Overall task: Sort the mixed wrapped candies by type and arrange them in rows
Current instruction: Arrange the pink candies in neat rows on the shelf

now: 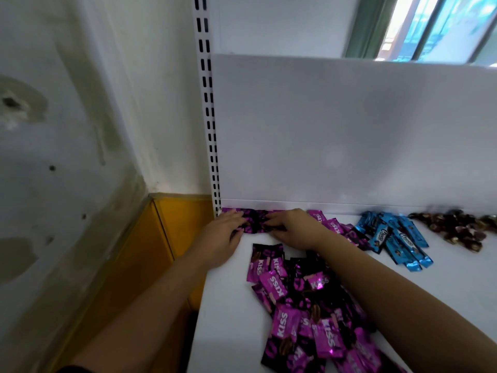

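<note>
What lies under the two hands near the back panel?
A row of purple candies along the back panel, partly under the left hand and right hand. The wrappers beneath the palms are hidden.

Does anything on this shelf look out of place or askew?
The front pile of purple KISS candies lies jumbled, wrappers overlapping at all angles, while only the purple row along the back panel, under the left hand and right hand, is lined up. The blue candies fan out unevenly. The wall at left is pitted.
</note>
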`<state>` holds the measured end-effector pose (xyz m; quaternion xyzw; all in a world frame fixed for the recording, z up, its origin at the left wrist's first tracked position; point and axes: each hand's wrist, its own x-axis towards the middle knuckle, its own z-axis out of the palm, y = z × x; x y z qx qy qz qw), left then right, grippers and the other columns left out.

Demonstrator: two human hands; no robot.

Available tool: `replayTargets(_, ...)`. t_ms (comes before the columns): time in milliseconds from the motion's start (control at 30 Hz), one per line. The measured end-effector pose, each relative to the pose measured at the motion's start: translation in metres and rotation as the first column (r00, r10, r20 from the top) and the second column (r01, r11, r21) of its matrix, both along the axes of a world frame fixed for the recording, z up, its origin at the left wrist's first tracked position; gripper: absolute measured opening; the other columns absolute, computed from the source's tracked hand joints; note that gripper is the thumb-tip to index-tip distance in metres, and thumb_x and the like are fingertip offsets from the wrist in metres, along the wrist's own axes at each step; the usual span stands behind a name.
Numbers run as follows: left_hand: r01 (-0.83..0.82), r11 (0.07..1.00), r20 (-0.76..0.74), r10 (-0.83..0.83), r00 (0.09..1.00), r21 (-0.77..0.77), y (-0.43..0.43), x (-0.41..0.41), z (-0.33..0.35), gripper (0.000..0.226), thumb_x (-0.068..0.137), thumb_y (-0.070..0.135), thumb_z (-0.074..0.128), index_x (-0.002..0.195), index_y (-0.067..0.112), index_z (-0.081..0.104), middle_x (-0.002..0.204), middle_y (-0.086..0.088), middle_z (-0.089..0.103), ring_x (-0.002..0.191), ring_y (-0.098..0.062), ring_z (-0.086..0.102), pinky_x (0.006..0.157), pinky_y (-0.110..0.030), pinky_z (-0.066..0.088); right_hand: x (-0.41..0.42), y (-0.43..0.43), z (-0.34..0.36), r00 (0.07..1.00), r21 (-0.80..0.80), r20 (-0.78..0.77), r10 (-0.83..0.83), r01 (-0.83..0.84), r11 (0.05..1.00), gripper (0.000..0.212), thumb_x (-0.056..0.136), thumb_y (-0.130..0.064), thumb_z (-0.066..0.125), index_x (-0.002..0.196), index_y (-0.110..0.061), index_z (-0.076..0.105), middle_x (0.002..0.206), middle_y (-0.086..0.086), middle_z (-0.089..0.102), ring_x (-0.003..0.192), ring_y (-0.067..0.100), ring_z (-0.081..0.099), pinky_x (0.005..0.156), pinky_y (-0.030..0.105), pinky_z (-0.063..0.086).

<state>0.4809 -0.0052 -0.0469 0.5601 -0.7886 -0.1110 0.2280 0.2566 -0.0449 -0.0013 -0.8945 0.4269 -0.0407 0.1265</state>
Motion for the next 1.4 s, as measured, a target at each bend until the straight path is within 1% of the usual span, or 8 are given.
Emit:
replayTargets(167, 0.015, 0.989, 0.004, -0.014, 1.0, -0.146, 0.025, -0.007, 0.015, 0.025, 0.096, 0.028, 0.055, 0.114, 0.018, 0.069, 0.109, 0.002, 0.066, 0.102, -0.016, 0.057, 0.087, -0.03, 0.048, -0.013, 0.016, 0.017, 0.956, 0.026, 0.235, -0.173, 0.172, 0.985, 0.02, 0.086, -0.023, 0.067, 0.105, -0.022, 0.074, 0.109, -0.008, 0.068, 0.102, 0.009, 0.061, 0.094, 0.027, 0.047)
replayTargets(367, -0.025, 0.997, 0.116, 0.017, 0.993, 0.068, 0.057, -0.041, 0.031, 0.038, 0.086, 0.06, 0.057, 0.091, 0.025, 0.071, 0.088, 0.006, 0.06, 0.079, -0.009, 0.055, 0.062, -0.029, 0.047, -0.008, 0.042, 0.014, 0.979, 0.23, 0.021, -0.202, 0.192, 0.954, 0.047, 0.08, -0.042, 0.073, 0.12, -0.018, 0.065, 0.106, -0.003, 0.067, 0.09, 0.009, 0.059, 0.081, 0.02, 0.045)
replayTargets(467, -0.033, 0.992, 0.096, 0.022, 0.995, 0.123, 0.064, -0.043, 0.03, 0.043, 0.079, 0.065, 0.062, 0.082, 0.023, 0.07, 0.083, 0.006, 0.058, 0.072, -0.009, 0.057, 0.058, -0.03, 0.048, -0.011, 0.05, 0.017, 0.96, 0.334, 0.087, -0.266, 0.224, 0.916, 0.031, 0.078, -0.035, 0.078, 0.102, -0.017, 0.073, 0.089, -0.005, 0.068, 0.084, 0.011, 0.064, 0.072, 0.018, 0.046)
replayTargets(633, 0.059, 0.984, 0.101, -0.077, 0.992, 0.168, 0.071, -0.03, 0.032, 0.019, 0.081, 0.035, 0.065, 0.095, 0.025, 0.073, 0.083, 0.004, 0.062, 0.071, -0.014, 0.057, 0.052, -0.029, 0.042, -0.03, 0.054, 0.023, 0.906, 0.387, 0.167, -0.389, 0.302, 0.871, 0.014, 0.08, -0.026, 0.077, 0.072, -0.018, 0.069, 0.064, -0.007, 0.067, 0.058, 0.005, 0.062, 0.053, 0.016, 0.045)
replayTargets(767, 0.046, 0.997, 0.121, -0.053, 0.991, 0.06, 0.065, -0.018, 0.032, 0.02, 0.085, 0.015, 0.057, 0.095, 0.016, 0.075, 0.085, 0.0, 0.066, 0.076, -0.015, 0.058, 0.066, -0.038, 0.053, -0.033, 0.052, 0.022, 0.81, 0.252, 0.266, -0.523, 0.465, 0.849, 0.023, 0.084, -0.028, 0.071, 0.063, -0.019, 0.067, 0.065, 0.0, 0.069, 0.059, 0.01, 0.065, 0.051, 0.019, 0.045)
replayTargets(933, -0.006, 0.999, 0.116, 0.012, 0.993, -0.047, 0.059, -0.007, 0.019, 0.029, 0.094, 0.021, 0.058, 0.122, 0.02, 0.068, 0.138, 0.002, 0.053, 0.128, -0.021, 0.043, 0.107, -0.032, 0.034, -0.036, 0.056, 0.013, 0.951, 0.019, 0.134, -0.277, 0.277, 0.961, 0.026, 0.082, -0.037, 0.07, 0.107, -0.026, 0.068, 0.112, -0.005, 0.056, 0.106, 0.012, 0.053, 0.093, 0.027, 0.043)
replayTargets(1067, 0.044, 0.998, 0.105, -0.04, 0.994, -0.041, 0.052, -0.002, 0.019, 0.027, 0.095, 0.026, 0.058, 0.12, 0.022, 0.069, 0.142, 0.001, 0.051, 0.134, -0.02, 0.04, 0.113, -0.032, 0.029, -0.033, 0.058, 0.017, 0.998, 0.096, 0.024, -0.062, 0.059, 0.994, 0.027, 0.085, -0.028, 0.071, 0.112, -0.025, 0.073, 0.114, -0.008, 0.064, 0.1, 0.007, 0.059, 0.089, 0.018, 0.043)
replayTargets(1400, 0.042, 0.999, -0.001, -0.042, 0.999, -0.004, 0.045, -0.002, 0.011, 0.027, 0.097, 0.022, 0.055, 0.123, 0.019, 0.065, 0.149, 0.002, 0.043, 0.142, -0.014, 0.032, 0.114, -0.02, 0.019, -0.017, 0.036, -0.011, 0.993, -0.327, -0.114, 0.009, -0.046, 0.944, 0.028, 0.092, -0.036, 0.053, 0.104, -0.024, 0.076, 0.125, 0.002, 0.062, 0.117, 0.025, 0.052, 0.091, 0.042, 0.047)
